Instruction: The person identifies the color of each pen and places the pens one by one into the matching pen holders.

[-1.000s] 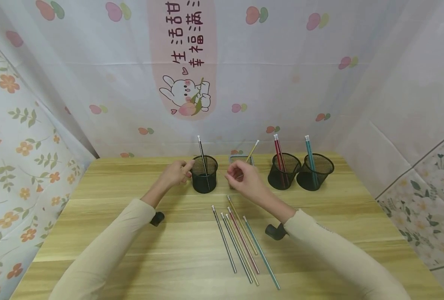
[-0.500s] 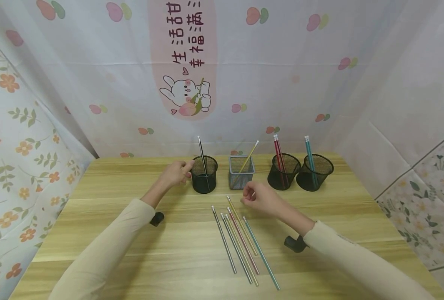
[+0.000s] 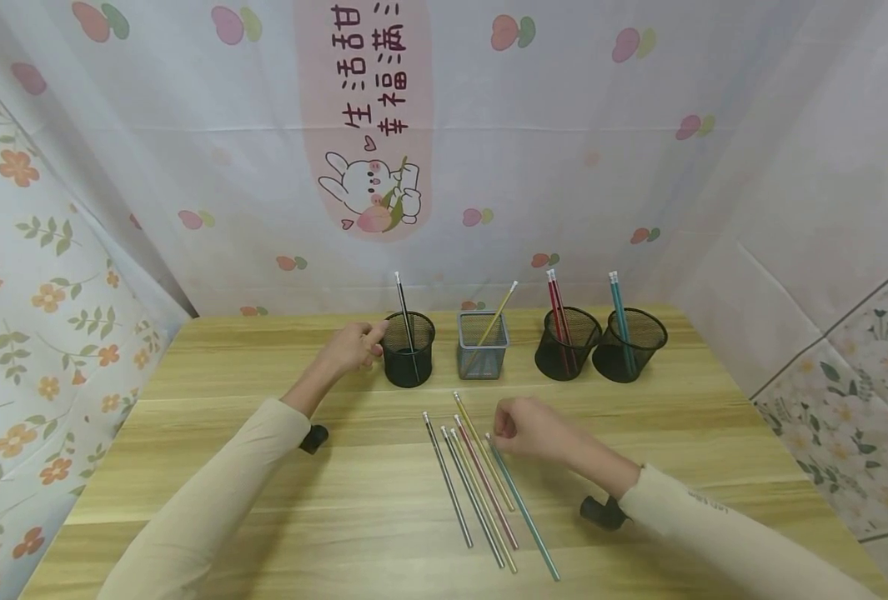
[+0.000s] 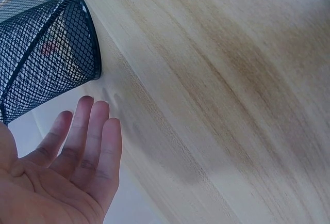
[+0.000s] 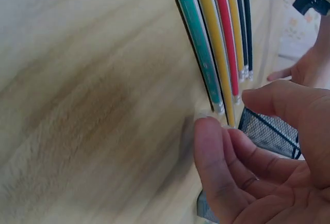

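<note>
My left hand (image 3: 353,346) is at the left side of a round black mesh cup (image 3: 408,371) with a black pencil (image 3: 402,292) in it. Its fingers extend loosely in the left wrist view, holding nothing; whether the thumb touches the cup (image 4: 41,64) is unclear. Low over the table, my right hand (image 3: 534,429) is by the eraser end of a teal pencil (image 3: 522,504). In the right wrist view, thumb and bent fingers stand apart near that teal pencil (image 5: 196,43), with nothing gripped. Beside it lie a red pencil (image 3: 486,479), yellow pencils (image 3: 498,471) and black pencils (image 3: 449,479).
A grey square mesh holder (image 3: 481,367) with a yellow pencil (image 3: 505,300) stands at the back middle. Right of it, two black mesh cups stand close together: one (image 3: 552,367) with red pencils (image 3: 554,292), the other (image 3: 614,371) with teal pencils (image 3: 616,292). A curtain hangs behind.
My right hand has moved back from the grey holder, toward me and slightly right, down to the teal pencil's eraser end. The left hand has stayed by the black cup.
</note>
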Tool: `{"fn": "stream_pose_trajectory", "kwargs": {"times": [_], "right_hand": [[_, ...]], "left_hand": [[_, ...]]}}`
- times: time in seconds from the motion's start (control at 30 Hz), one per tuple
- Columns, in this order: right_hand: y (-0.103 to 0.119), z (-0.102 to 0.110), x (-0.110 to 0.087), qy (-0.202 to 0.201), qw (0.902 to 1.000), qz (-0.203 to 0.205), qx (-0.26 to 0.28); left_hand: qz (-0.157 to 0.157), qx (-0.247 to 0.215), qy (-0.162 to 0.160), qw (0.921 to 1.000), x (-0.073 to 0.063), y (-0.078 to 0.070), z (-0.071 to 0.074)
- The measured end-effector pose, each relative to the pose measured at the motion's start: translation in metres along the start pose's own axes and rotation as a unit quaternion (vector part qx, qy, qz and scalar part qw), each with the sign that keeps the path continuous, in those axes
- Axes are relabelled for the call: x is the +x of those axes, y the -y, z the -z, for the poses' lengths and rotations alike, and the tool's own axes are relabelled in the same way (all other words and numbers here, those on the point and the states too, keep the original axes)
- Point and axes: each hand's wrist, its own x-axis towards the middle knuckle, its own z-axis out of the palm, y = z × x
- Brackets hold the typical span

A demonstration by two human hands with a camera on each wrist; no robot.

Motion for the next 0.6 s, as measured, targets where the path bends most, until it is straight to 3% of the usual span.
{"fn": "stream_pose_trajectory", "kwargs": {"times": [0.6], "right_hand": [[0.004, -0.014, -0.004, 0.001, 0.9990, -0.031, -0.032]], "left_hand": [[0.003, -0.016, 0.006, 0.9999, 0.000, 0.001, -0.001]]}}
